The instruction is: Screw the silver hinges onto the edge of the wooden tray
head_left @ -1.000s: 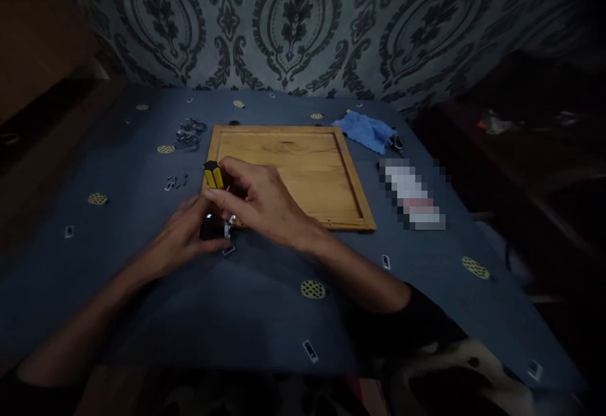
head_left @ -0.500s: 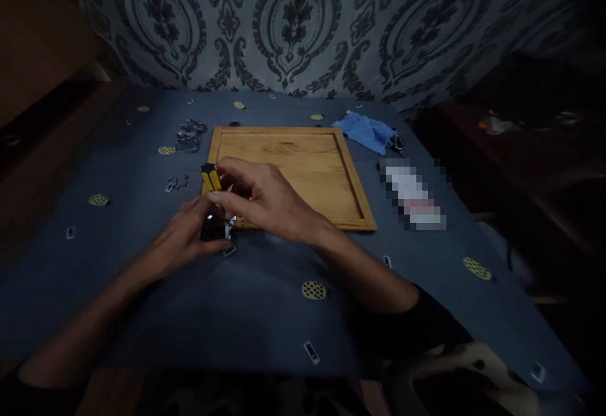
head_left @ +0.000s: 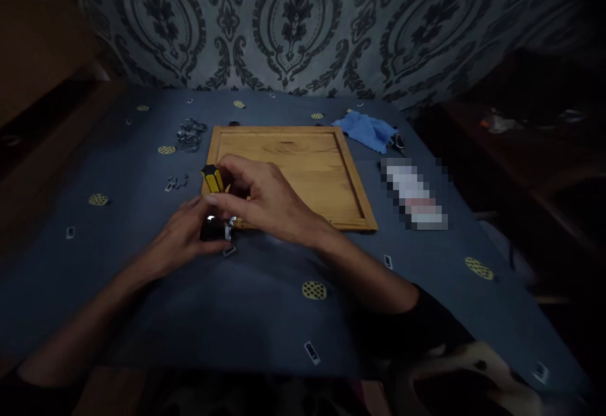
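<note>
My right hand (head_left: 265,201) is closed around a screwdriver with a yellow and black handle (head_left: 212,178), held upright with the handle end up, over the near left corner of a wooden tray (head_left: 353,179). My left hand (head_left: 182,236) rests on the blue cloth just below it, fingers pinched on a small dark and shiny metal part (head_left: 214,228). The screwdriver's tip is hidden behind my fingers. Both hands touch at the small part.
A pile of metal rings or clips (head_left: 190,133) lies left of the tray, with small metal bits (head_left: 174,182) nearer. A crumpled blue cloth (head_left: 367,130) and a white object (head_left: 416,195) lie to the right. Patterned wall stands behind the table.
The screwdriver handle tilted slightly left and back; my right fingers shifted a little on it. My left hand stayed in place on the small part.
</note>
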`<state>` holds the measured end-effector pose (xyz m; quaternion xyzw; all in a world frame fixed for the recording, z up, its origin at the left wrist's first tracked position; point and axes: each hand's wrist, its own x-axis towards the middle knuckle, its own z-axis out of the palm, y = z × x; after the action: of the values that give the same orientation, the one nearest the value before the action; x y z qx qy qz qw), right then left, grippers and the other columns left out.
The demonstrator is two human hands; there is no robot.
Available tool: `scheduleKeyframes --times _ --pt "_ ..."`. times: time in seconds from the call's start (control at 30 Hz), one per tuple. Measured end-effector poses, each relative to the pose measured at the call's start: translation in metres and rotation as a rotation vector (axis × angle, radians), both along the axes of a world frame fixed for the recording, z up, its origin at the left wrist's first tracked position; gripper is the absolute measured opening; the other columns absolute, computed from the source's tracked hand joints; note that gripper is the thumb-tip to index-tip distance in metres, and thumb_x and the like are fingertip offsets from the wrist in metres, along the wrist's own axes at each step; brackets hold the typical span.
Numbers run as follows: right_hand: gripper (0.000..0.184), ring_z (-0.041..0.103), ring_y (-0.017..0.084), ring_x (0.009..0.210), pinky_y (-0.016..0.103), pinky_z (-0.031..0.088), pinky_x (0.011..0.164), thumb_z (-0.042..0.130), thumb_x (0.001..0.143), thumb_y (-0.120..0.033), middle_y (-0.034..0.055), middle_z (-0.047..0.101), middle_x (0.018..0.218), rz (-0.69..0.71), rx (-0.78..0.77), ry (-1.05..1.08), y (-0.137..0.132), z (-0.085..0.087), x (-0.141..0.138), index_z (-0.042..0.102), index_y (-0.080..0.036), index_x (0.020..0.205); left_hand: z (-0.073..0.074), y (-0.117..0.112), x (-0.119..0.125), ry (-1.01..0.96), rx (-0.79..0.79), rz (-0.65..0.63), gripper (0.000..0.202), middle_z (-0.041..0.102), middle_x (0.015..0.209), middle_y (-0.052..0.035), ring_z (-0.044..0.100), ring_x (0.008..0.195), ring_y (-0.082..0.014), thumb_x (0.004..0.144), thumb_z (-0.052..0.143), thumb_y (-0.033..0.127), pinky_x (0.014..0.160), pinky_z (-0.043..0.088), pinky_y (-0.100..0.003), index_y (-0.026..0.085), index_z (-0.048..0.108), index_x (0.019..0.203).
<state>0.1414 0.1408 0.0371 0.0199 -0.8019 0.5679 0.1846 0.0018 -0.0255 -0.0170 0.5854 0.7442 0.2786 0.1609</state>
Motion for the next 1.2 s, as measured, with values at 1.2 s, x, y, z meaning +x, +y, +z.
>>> scheduleKeyframes --times 1.2 --pt "0.036 0.050 0.012 0.073 0.024 0.041 0.064 0.072 0.098 -0.036 -0.0047 0.050 0.074 -0.146 0.109 0.104 0.002 0.002 0.000 0.044 -0.023 0.079 -0.013 -0.007 -0.002 0.003 -0.005 0.039 0.056 0.071 0.115 -0.0065 0.067 0.107 -0.0350 0.085 0.075 0.059 0.093 0.055 -0.051 0.029 0.058 0.130"
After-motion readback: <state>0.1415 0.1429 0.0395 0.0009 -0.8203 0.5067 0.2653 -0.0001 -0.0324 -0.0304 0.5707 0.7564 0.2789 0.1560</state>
